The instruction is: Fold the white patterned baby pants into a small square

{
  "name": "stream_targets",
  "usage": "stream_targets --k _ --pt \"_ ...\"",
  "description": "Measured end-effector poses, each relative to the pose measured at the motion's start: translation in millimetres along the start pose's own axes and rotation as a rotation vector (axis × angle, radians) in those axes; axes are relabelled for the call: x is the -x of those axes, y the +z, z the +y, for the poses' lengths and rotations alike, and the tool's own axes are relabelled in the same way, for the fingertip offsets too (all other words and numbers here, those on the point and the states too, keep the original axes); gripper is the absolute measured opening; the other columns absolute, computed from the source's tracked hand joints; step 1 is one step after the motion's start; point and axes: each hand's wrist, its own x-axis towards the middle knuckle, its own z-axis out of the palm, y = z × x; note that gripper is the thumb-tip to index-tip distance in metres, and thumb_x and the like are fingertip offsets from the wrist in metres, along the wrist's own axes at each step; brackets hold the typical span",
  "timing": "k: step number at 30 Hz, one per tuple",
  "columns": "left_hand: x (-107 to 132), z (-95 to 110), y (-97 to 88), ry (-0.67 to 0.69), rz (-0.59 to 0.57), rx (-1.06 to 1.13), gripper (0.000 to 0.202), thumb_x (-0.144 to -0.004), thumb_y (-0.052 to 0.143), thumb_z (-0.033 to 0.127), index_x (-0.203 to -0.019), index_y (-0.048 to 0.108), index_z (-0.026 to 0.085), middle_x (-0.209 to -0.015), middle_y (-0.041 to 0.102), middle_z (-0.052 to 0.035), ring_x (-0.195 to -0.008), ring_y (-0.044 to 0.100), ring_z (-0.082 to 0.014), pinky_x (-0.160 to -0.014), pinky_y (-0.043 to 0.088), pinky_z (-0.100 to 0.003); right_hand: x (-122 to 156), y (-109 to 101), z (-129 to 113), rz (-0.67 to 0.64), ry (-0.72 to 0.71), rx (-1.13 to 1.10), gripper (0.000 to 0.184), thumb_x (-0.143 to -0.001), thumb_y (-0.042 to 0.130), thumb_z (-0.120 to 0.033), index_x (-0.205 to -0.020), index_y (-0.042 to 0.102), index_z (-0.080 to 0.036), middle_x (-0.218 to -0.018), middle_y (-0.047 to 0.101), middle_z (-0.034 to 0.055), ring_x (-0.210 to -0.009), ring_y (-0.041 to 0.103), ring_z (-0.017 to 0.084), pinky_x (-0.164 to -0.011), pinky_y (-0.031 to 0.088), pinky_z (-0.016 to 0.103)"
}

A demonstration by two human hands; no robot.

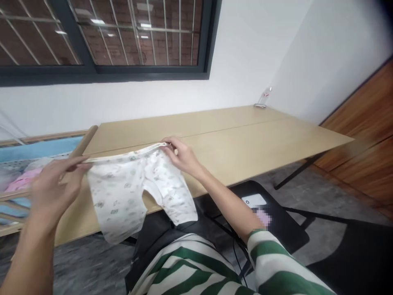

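A pair of small white baby pants point(118, 194) with a faint scattered print hangs between my hands, its waistband stretched nearly straight. My left hand point(58, 184), a little blurred, pinches the left end of the waistband. At the other end, my right hand point(179, 155) grips the waistband with thumb and fingers. Both legs of the pants drape down over the near edge of the wooden table point(245, 143), toward my lap.
At left, a wooden crib point(87, 141) with blue lining holds pink and white cloth. A clear bottle-like object point(264, 98) stands at the table's far right corner. A black chair point(291, 235) beside me carries a white item point(254, 200). A barred window is ahead.
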Motion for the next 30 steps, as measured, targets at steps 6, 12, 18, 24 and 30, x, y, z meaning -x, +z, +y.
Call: stream_targets --k 6,12,18,24,30 --pt "-48 4 96.1 0.034 -0.272 0.132 0.046 -0.095 0.049 0.052 -0.120 0.069 0.019 -0.102 0.071 0.0077 -0.087 0.063 -0.0082 -0.088 0.048 -0.021 -8 10 97 -0.125 0.206 0.137 0.019 -0.101 0.048 -0.028 -0.104 0.062 -0.015 -0.098 0.064 0.0066 -0.095 0.058 0.019 -0.090 0.045 0.032" --pt "-54 -3 176.5 -0.036 -0.507 0.040 0.031 -0.096 0.048 0.036 -0.112 0.070 0.022 -0.111 0.074 -0.0062 -0.101 0.066 -0.0237 -0.086 0.049 -0.029 0 41 169 -0.319 0.390 0.280 0.017 -0.096 0.049 -0.017 -0.099 0.065 -0.013 -0.100 0.066 0.0089 -0.097 0.057 0.020 -0.090 0.042 0.030" --pt "-63 -13 229.3 -0.090 -0.542 0.004 0.029 -0.095 0.045 0.032 -0.105 0.069 0.020 -0.114 0.072 -0.0115 -0.108 0.064 -0.0262 -0.090 0.048 -0.033 -3 65 214 -0.330 0.527 0.369 0.017 -0.096 0.055 -0.020 -0.105 0.069 -0.015 -0.109 0.068 0.0112 -0.104 0.057 0.023 -0.094 0.040 0.032" --pt "-76 -16 259.6 -0.194 -0.552 -0.044 0.029 -0.096 0.046 0.029 -0.111 0.068 0.019 -0.117 0.071 -0.0148 -0.108 0.064 -0.0281 -0.087 0.048 -0.035 -19 80 245 -0.318 0.586 0.328 0.014 -0.094 0.059 -0.019 -0.102 0.070 -0.016 -0.112 0.070 0.0108 -0.108 0.058 0.023 -0.096 0.039 0.033" --pt "-84 -10 261.2 -0.230 -0.560 -0.066 0.028 -0.097 0.046 0.027 -0.114 0.067 0.019 -0.120 0.071 -0.0148 -0.106 0.065 -0.0272 -0.084 0.048 -0.035 -36 86 263 -0.305 0.694 0.205 0.009 -0.089 0.067 -0.020 -0.096 0.070 -0.016 -0.090 0.071 0.0035 -0.083 0.060 0.016 -0.078 0.043 0.024"
